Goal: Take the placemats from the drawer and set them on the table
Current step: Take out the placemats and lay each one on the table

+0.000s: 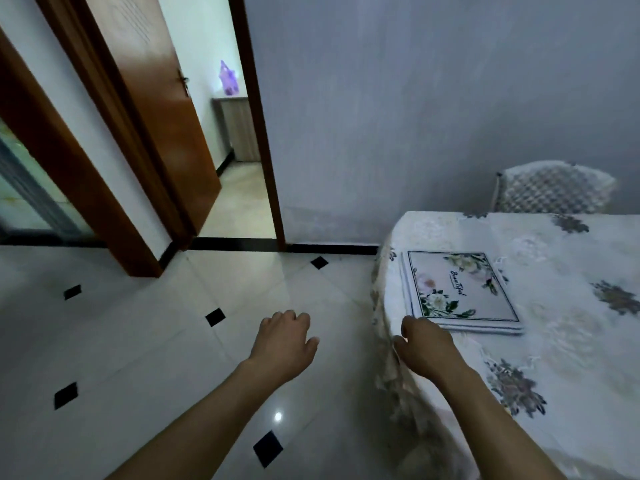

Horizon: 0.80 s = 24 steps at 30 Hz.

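**Both hands empty, mats on table**

Left hand (284, 344): fingers loosely curled, holds nothing, over tiled floor (145, 341). Right hand (424, 348): loose, empty, at table (571, 375) edge just beside stacked placemats (460, 292), lying flat on tablecloth.

**Cloth on the desk, gloss underfoot**

The desk (554, 358) wears a soft matt cloth with woven floral patterning. The placemats (460, 291) look smooth, with a faint sheen over printed flowers. The floor (173, 341) is glossy tile, mirroring a light. The door (166, 109) is polished brown wood. The chair cover (554, 188) looks quilted fabric.
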Each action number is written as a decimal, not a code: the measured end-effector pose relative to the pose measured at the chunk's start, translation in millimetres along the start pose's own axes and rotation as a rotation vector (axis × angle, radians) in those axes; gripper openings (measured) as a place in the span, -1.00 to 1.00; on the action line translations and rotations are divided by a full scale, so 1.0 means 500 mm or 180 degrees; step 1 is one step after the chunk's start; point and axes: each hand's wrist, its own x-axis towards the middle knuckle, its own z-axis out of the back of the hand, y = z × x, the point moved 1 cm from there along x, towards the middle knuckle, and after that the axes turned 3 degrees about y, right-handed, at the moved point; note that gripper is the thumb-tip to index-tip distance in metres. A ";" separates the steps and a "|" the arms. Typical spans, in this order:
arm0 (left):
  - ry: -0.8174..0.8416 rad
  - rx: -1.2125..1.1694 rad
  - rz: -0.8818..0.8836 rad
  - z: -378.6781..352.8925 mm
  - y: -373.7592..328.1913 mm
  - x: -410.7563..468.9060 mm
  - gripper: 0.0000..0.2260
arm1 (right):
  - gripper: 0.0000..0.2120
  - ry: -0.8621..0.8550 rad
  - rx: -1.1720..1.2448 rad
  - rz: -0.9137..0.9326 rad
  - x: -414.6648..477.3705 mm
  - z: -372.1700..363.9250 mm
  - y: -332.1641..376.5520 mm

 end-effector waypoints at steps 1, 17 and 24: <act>-0.0001 0.0033 -0.0047 0.005 -0.005 0.041 -0.65 | -0.74 -0.0026 -0.0016 -0.0019 0.035 0.011 -0.010; 0.0540 0.0091 -0.1607 -0.015 -0.130 0.698 -0.70 | -0.74 0.0197 0.0703 -0.1935 0.351 -0.014 -0.252; 0.0910 0.0050 -0.2509 -0.050 -0.264 0.927 -0.70 | -0.80 0.0252 0.1331 -0.3015 0.346 -0.064 -0.288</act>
